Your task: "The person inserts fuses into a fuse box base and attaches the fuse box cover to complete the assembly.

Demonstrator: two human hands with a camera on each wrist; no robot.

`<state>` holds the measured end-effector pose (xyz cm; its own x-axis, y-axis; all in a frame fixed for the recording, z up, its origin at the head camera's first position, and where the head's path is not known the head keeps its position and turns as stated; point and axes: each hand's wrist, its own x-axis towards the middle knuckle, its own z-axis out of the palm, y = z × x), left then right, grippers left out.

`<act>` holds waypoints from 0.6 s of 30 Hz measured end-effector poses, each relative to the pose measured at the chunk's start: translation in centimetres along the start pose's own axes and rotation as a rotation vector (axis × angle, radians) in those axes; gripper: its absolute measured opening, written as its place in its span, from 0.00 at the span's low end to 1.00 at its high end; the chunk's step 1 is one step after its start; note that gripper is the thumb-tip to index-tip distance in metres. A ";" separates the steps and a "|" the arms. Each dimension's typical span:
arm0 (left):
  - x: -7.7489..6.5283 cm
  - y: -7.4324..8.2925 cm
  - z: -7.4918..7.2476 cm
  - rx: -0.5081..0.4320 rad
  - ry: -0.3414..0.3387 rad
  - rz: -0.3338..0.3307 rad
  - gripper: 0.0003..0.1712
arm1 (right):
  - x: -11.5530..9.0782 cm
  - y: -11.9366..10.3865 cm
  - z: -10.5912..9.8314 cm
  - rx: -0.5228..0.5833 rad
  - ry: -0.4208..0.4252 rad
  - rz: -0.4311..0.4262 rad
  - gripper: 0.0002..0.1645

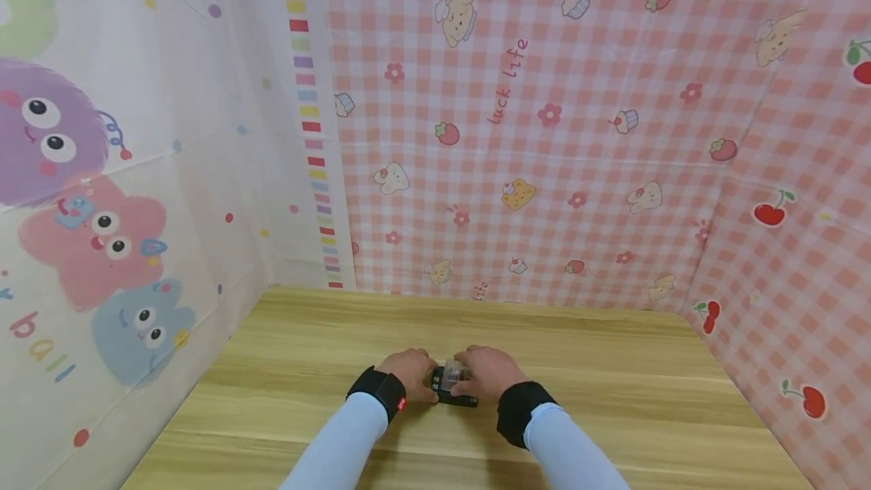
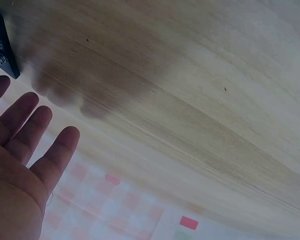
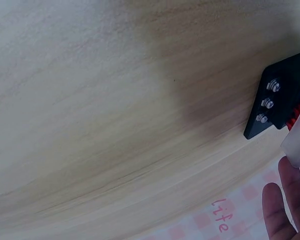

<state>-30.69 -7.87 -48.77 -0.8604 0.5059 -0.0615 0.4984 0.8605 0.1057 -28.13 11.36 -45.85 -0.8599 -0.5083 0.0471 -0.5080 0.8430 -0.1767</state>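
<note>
A small black base plate [image 1: 460, 401] lies on the wooden table between both hands. Silver screws [image 3: 268, 103] sit in a row along its end, and red and blue parts show beside them. My left hand [image 1: 410, 373] grips the plate's left end, thumb at the near side and fingertips at the far side; its other fingers extend loosely in the left wrist view. With thumb and fingers my right hand [image 1: 493, 370] pinches a clear plastic cover [image 1: 452, 373], which sits over the middle of the plate. Much of what lies under the cover is hidden.
Pale wood-grain tabletop [image 1: 327, 331] surrounds the hands. Behind it hangs a pink checked cloth [image 1: 578, 165], with a white cartoon-printed cloth [image 1: 224, 165] at the left. Both wrists wear black bands [image 1: 522, 416].
</note>
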 end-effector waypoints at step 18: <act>0.6 -0.5 1.1 0.049 0.020 0.036 0.21 | 0.7 -0.2 1.2 -0.014 0.007 -0.017 0.28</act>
<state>-31.31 -7.91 -49.95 -0.8437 0.5354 -0.0386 0.5329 0.8441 0.0585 -28.55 10.61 -46.95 -0.8513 -0.5217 0.0565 -0.5234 0.8366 -0.1618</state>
